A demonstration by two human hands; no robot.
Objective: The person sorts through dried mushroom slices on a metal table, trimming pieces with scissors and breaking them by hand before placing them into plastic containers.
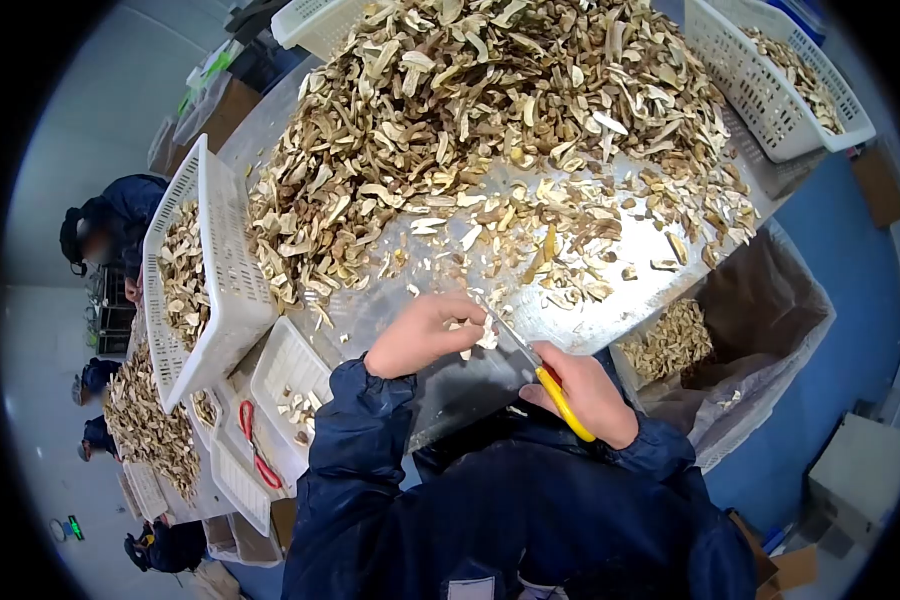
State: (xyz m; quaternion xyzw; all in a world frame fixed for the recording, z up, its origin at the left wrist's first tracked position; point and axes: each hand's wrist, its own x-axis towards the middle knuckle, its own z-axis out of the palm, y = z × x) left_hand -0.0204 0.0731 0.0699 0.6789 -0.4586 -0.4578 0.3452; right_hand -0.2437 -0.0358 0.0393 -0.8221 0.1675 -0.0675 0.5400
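Observation:
My left hand [428, 333] is closed near the table's front edge, its fingertips around a small pale piece at the tips of the scissors. My right hand [588, 392] is wrapped round the yellow handle of the scissors [567, 405], whose metal blades point up and left towards my left hand. Beyond both hands, a large heap of dried sliced pieces [450, 110] covers the metal table [370, 318], with loose pieces and crumbs scattered in front of it.
White perforated baskets [238, 290] stand at left and at upper right. A small white tray [270, 370] and red-handled scissors [254, 445] lie at left. A lined bin [760, 310] with pieces stands at right. Several people work at far left.

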